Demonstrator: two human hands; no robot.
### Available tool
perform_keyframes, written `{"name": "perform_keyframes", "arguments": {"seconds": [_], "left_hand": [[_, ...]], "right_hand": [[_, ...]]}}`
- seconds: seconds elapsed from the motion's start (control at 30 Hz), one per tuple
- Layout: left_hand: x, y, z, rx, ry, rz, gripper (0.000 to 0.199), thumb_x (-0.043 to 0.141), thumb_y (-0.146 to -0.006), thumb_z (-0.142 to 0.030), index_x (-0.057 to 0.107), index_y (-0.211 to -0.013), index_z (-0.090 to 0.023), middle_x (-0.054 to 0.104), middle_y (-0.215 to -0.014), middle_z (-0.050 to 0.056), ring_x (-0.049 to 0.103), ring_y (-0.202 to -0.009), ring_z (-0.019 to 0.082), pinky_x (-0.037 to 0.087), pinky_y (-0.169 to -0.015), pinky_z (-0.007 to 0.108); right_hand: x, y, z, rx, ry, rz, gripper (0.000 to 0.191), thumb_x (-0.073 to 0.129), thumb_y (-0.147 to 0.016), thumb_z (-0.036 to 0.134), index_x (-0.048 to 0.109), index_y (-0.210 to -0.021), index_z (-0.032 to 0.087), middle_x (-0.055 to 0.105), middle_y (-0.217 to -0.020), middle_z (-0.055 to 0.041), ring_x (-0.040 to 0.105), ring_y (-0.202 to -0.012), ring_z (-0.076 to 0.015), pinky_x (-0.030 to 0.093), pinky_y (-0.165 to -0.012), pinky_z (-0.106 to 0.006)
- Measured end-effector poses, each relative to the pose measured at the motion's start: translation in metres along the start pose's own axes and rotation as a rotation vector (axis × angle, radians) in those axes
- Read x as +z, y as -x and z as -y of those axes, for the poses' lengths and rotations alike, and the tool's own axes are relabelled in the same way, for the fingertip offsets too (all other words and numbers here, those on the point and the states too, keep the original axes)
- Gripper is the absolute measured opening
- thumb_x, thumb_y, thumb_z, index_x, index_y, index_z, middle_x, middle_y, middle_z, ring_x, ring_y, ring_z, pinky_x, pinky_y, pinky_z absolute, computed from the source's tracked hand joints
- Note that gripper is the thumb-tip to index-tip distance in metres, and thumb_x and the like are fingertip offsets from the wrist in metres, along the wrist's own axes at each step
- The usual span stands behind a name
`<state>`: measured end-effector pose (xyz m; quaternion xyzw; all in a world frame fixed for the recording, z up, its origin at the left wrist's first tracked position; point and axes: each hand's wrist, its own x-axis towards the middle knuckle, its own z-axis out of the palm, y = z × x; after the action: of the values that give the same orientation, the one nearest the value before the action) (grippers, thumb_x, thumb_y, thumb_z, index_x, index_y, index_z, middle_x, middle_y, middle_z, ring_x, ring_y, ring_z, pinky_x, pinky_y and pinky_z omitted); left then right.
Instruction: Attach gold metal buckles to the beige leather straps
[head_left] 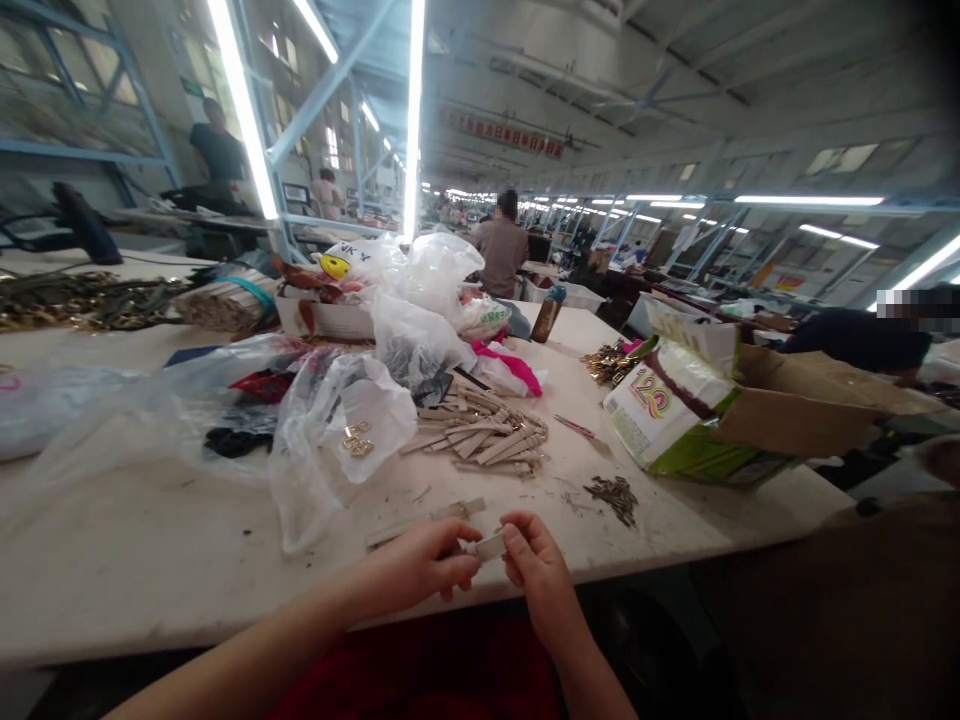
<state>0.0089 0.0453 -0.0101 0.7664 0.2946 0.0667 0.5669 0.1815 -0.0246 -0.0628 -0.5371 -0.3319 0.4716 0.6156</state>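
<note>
Near the table's front edge, my left hand [427, 562] and my right hand [536, 560] face each other. Between them is a short pale beige strap [491, 547], its left end pinched by my left fingers and its right end by my right thumb and fingers. Just behind my left hand, another beige strap [420, 522] lies flat on the table. Farther back is a fanned pile of beige straps [495, 432] with metal bits at the ends. Several gold buckles [358, 438] rest on a clear plastic bag [382, 405] to the left.
To the right lie a heap of small dark metal pieces [613, 498], a pink-handled tool [576, 427] and an open cardboard box [795, 400] with printed packaging. Plastic bags [427, 290] and a brown bottle [549, 314] stand behind. A person [501, 245] is beyond the table.
</note>
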Motion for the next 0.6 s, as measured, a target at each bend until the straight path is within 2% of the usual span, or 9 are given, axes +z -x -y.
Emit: {"name": "perform_keyframes", "arguments": {"seconds": [0.1,0.2,0.33,0.47,0.6], "left_hand": [[0.003,0.005,-0.011,0.011,-0.141,-0.060,0.022,0.043,-0.084,-0.034,0.059,-0.086,-0.019,0.060,-0.071,-0.001,0.056,-0.066,0.014,0.041,-0.062,0.023],[0.005,0.011,-0.014,0.018,-0.317,-0.191,0.016,0.047,-0.079,-0.027,0.060,-0.084,-0.020,0.063,-0.079,0.000,0.056,-0.072,0.016,0.040,-0.063,0.024],[0.006,0.016,-0.011,0.041,-0.493,-0.283,0.020,0.047,-0.082,-0.026,0.061,-0.093,-0.020,0.065,-0.090,0.005,0.058,-0.084,0.021,0.041,-0.073,0.029],[0.010,0.019,-0.007,0.068,-0.593,-0.275,0.020,0.048,-0.085,-0.026,0.061,-0.099,-0.021,0.065,-0.095,0.006,0.057,-0.089,0.023,0.041,-0.078,0.031],[0.015,0.020,-0.008,0.056,-0.673,-0.260,0.016,0.049,-0.084,-0.022,0.061,-0.093,-0.020,0.064,-0.090,0.005,0.058,-0.086,0.022,0.043,-0.077,0.032]], "right_hand": [[0.004,0.013,0.007,-0.145,0.236,-0.060,0.029,0.061,-0.077,0.046,0.057,-0.088,0.020,0.054,-0.071,0.0009,0.049,-0.064,-0.0132,0.041,-0.059,-0.025],[0.005,0.021,0.009,-0.194,0.356,-0.043,0.029,0.058,-0.080,0.045,0.057,-0.092,0.020,0.060,-0.084,-0.0038,0.054,-0.080,-0.0188,0.043,-0.072,-0.030],[0.009,0.025,0.002,-0.126,0.293,0.082,0.033,0.058,-0.079,0.045,0.053,-0.101,0.020,0.058,-0.084,-0.0020,0.054,-0.077,-0.0175,0.043,-0.069,-0.028],[0.017,0.027,-0.007,-0.084,0.309,0.070,0.036,0.065,-0.074,0.042,0.050,-0.098,0.020,0.055,-0.075,0.0016,0.051,-0.067,-0.0146,0.042,-0.062,-0.026],[0.022,0.028,-0.006,-0.062,0.352,0.085,0.028,0.059,-0.077,0.040,0.048,-0.092,0.019,0.053,-0.073,0.0019,0.049,-0.065,-0.0139,0.041,-0.062,-0.026]]}}
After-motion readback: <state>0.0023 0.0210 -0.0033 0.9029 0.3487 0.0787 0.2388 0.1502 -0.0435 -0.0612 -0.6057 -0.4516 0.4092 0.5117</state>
